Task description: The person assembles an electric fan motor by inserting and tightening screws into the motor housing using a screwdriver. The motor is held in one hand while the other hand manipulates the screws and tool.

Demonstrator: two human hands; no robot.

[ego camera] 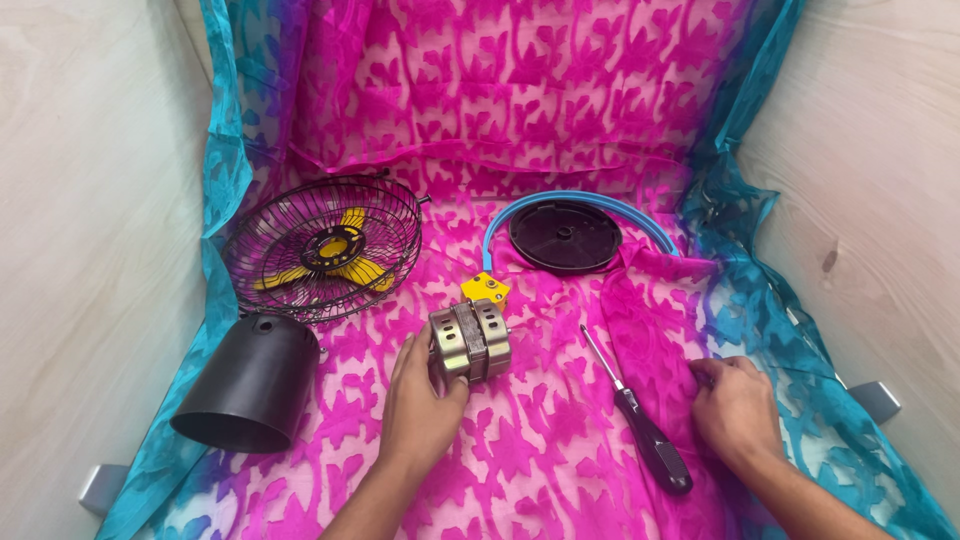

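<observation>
My left hand [420, 400] grips a small metal fan motor [470, 340] standing on the pink patterned cloth [530, 450]. A yellow part [484, 289] lies just behind the motor. My right hand [735, 410] rests with curled fingers on the cloth at the right, holding nothing that I can see. A black-handled screwdriver [640, 420] lies between my hands, its tip pointing away from me.
A black wire fan guard with yellow blades [325, 248] sits at the back left. A black cone-shaped cover [250, 385] lies on its side at the left. A black round disc [565, 235] and a blue curved ring [600, 205] lie at the back.
</observation>
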